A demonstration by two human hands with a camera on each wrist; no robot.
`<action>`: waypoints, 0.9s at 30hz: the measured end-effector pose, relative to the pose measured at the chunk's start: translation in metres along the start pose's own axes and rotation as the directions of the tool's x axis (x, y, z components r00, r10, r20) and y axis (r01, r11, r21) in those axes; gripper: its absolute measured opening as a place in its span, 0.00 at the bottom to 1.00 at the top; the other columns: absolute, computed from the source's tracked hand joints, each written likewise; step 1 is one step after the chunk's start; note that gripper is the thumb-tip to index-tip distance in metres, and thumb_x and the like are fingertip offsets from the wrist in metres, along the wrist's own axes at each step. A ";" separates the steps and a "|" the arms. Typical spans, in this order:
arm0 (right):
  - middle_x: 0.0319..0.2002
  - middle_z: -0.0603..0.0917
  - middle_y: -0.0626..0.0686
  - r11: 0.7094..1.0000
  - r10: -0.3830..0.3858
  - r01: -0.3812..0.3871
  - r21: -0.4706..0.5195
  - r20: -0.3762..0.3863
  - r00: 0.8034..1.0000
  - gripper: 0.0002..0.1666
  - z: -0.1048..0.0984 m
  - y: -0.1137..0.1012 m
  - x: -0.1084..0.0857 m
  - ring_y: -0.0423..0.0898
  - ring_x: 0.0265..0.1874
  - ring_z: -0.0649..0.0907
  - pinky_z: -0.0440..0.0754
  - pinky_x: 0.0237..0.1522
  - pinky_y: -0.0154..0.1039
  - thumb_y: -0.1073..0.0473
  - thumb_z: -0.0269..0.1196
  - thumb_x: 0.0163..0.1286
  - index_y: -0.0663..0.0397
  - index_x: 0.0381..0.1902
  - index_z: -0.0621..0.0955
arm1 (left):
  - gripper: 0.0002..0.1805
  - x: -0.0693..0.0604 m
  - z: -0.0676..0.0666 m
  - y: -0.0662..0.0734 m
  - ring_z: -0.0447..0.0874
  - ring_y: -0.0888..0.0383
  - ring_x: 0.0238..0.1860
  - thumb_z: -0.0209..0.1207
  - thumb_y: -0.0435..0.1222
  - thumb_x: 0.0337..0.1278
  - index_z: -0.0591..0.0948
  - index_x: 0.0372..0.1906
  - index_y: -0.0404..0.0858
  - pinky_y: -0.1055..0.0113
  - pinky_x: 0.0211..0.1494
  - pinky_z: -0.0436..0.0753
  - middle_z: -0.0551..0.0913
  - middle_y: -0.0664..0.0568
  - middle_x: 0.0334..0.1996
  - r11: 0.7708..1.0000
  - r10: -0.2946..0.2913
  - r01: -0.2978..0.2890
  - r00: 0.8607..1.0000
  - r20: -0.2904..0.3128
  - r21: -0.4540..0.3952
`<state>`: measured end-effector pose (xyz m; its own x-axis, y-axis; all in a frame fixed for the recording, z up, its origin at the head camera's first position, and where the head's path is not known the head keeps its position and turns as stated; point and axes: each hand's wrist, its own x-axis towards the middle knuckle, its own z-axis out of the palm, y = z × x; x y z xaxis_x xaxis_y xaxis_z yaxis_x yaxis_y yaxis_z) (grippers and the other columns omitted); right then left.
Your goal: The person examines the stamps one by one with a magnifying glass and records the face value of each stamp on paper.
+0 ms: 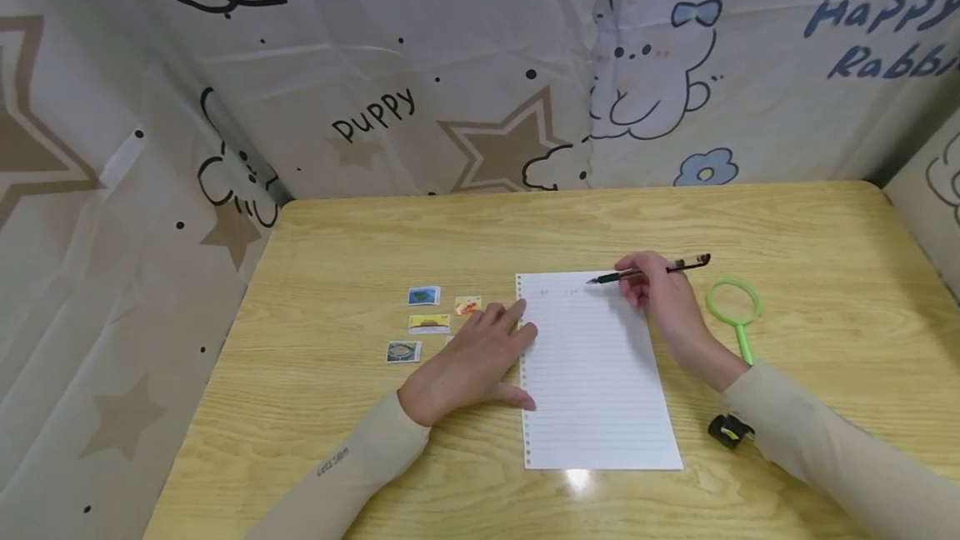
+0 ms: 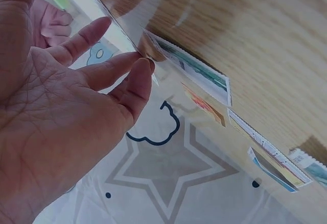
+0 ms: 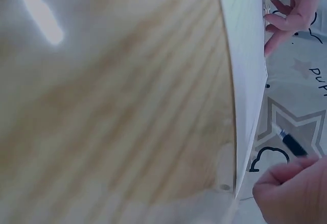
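A lined sheet [image 1: 592,382] with punched holes down its left edge lies on the wooden table, faint marks near its top. The right hand [image 1: 663,298] pinches a black pen [image 1: 618,276], its tip over the upper part of the sheet; the right wrist view shows the same hand [image 3: 294,191] and pen [image 3: 294,144]. Fingers spread, the left hand [image 1: 476,357] rests across the sheet's left edge. Beside it are several small stamps, among them a blue one [image 1: 424,296], a yellow one [image 1: 429,323] and a red-orange one [image 1: 468,305], partly beside the fingers.
A green-rimmed magnifying glass [image 1: 741,332] lies right of the sheet. Close to the right sleeve is a small black object [image 1: 727,432] with a green mark. Cloth printed with cartoon figures [image 1: 510,65] hangs behind the table [image 1: 337,248] and at its sides.
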<state>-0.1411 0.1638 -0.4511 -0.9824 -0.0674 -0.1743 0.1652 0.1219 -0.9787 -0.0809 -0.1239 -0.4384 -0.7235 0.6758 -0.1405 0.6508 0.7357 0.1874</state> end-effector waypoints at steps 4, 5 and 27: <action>0.30 0.75 0.49 0.998 -0.066 0.066 -0.003 -0.074 0.995 0.20 -0.005 0.001 -0.008 0.41 0.25 0.70 0.70 0.27 0.33 0.53 0.48 0.90 0.67 0.48 0.75 | 0.47 0.002 0.001 0.001 0.70 0.41 0.69 0.76 0.67 0.49 0.76 0.64 0.41 0.49 0.71 0.70 0.67 0.36 0.78 1.000 0.002 -0.002 1.000 -0.002 0.000; 0.29 0.76 0.49 0.997 -0.080 0.081 0.006 -0.081 0.993 0.19 -0.006 0.001 -0.009 0.41 0.25 0.71 0.71 0.27 0.33 0.53 0.50 0.90 0.67 0.48 0.75 | 0.47 0.002 0.002 0.001 0.70 0.41 0.69 0.76 0.67 0.49 0.76 0.64 0.41 0.49 0.71 0.70 0.67 0.36 0.79 1.000 0.001 -0.001 1.000 0.000 0.003; 0.44 0.87 0.58 0.868 -0.386 0.362 -0.341 -0.005 0.922 0.15 -0.052 -0.002 -0.049 0.41 0.40 0.85 0.81 0.42 0.29 0.57 0.54 0.90 0.61 0.56 0.83 | 0.46 0.001 0.002 -0.001 0.69 0.41 0.70 0.76 0.67 0.49 0.76 0.62 0.41 0.49 0.70 0.71 0.66 0.35 0.79 1.000 -0.001 0.001 1.000 0.001 -0.005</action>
<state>-0.0974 0.2189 -0.4352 -0.9703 -0.1048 0.2178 -0.2417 0.4193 -0.8751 -0.0820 -0.1240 -0.4403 -0.7242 0.6749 -0.1417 0.6488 0.7364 0.1918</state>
